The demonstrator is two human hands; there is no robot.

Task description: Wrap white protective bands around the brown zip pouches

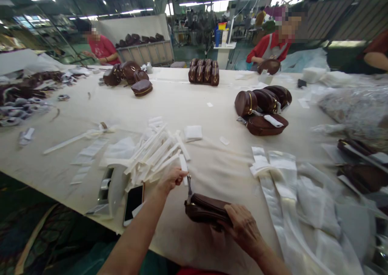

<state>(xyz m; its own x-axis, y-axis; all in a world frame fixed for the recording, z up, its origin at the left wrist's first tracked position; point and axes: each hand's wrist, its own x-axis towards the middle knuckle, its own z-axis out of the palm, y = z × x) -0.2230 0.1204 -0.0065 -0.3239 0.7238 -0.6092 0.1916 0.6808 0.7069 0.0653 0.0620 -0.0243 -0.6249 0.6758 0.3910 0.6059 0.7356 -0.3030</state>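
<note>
A brown leather pouch [206, 210] lies on the cream table [182, 101] close to my body. My right hand [244, 226] is closed over its near end and holds it down. My left hand [171, 179] is pinched on a white paper strip [183, 166] right at the pouch's metal zipper pull [189, 186], which sticks up. A pile of white paper strips [154, 151] spreads just beyond my left hand.
A smartphone [133, 202] and a metal tool [104, 186] lie near the table edge on the left. Clear plastic bags [291, 198] lie to the right. Brown pouches [263, 105] and a row of them [203, 72] sit farther off. Two people in red work across the table.
</note>
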